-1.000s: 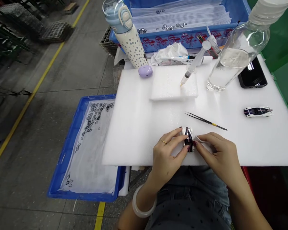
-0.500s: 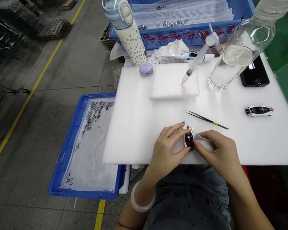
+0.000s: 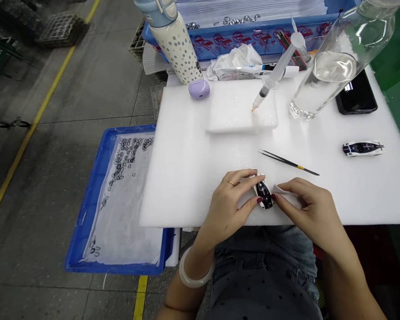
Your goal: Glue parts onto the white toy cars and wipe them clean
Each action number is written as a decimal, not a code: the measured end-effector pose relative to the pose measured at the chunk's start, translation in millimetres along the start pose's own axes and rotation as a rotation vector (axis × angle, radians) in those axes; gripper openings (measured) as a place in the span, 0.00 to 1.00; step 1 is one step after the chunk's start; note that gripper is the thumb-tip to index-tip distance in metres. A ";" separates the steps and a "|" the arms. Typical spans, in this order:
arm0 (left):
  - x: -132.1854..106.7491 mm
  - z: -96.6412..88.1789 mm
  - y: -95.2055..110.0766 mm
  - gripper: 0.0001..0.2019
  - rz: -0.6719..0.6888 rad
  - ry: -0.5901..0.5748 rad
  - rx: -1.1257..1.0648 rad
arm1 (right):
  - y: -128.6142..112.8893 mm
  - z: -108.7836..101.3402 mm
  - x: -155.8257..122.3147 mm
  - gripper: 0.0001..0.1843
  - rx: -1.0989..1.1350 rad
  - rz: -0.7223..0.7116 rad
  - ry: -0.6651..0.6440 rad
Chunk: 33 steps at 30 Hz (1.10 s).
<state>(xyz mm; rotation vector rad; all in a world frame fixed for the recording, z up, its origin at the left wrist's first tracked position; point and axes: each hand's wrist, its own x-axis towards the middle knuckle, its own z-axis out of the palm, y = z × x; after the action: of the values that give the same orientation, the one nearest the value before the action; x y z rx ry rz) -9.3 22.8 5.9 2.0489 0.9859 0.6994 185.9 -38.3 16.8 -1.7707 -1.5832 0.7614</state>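
A small black-and-white toy car [image 3: 263,194] lies on the white foam board [image 3: 183,186] near its front edge. My left hand [image 3: 231,200] grips the car from the left, with fingertips at its far end and the thumb on its near side. Pinched between the thumb and fingers of my right hand [image 3: 308,206] is a white cloth or tissue [image 3: 286,194], right beside the car; the palm hides part of it. Black tweezers [image 3: 288,162] with a yellow band rest just beyond the hands. A second toy car [image 3: 362,148] sits at the right.
A syringe [image 3: 265,91] leans over a raised foam block [image 3: 231,106]. Behind stand a clear bottle of liquid [image 3: 306,98], a dotted flask [image 3: 178,49] and a purple earbud case [image 3: 199,89]. A phone [image 3: 358,95] lies right; a blue tray [image 3: 75,249] of small black rings is left.
The toy car has turned slightly, its near end swinging right. My right thumb and the white cloth have drawn back a little from it. The whole view has shifted slightly.
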 end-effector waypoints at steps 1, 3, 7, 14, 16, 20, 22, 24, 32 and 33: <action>0.2 0.0 0.1 0.20 -0.003 0.004 0.000 | 0.1 0.4 -0.1 0.07 -0.001 0.001 -0.002; 0.8 0.6 0.7 0.19 -0.011 0.013 -0.005 | 0.3 1.1 -0.2 0.07 -0.003 -0.002 0.002; 2.0 0.7 2.7 0.19 -0.032 0.019 -0.021 | -0.7 2.0 0.6 0.06 -0.003 -0.022 0.014; 4.3 0.2 6.7 0.18 -0.065 0.011 -0.036 | -3.8 5.5 2.1 0.07 -0.058 -0.038 0.040; 6.7 -1.3 6.4 0.18 -0.090 -0.001 -0.018 | -3.3 5.6 2.6 0.06 -0.077 -0.048 0.043; 14.1 -10.0 0.4 0.24 -0.013 -0.126 0.043 | 2.0 2.1 -1.1 0.05 -0.053 -0.104 0.024; 16.9 -13.3 -3.2 0.28 0.106 -0.248 0.074 | 6.4 1.4 -7.9 0.05 -0.052 -0.159 0.104; 17.4 -12.9 -5.9 0.25 0.172 -0.287 0.094 | 10.9 3.5 -17.6 0.06 -0.100 -0.223 0.255; 9.7 -0.1 -7.9 0.14 0.148 -0.083 0.067 | 14.5 26.4 -36.9 0.16 -0.362 -0.439 0.431; 9.7 -0.3 -7.9 0.14 0.148 -0.082 0.064 | 13.8 29.5 -35.7 0.15 -0.394 -0.447 0.429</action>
<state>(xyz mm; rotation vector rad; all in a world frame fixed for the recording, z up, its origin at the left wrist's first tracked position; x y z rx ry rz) -7.4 34.2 1.1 2.2055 0.8257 0.6623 167.9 -72.4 -12.2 -1.5974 -1.8018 -0.1455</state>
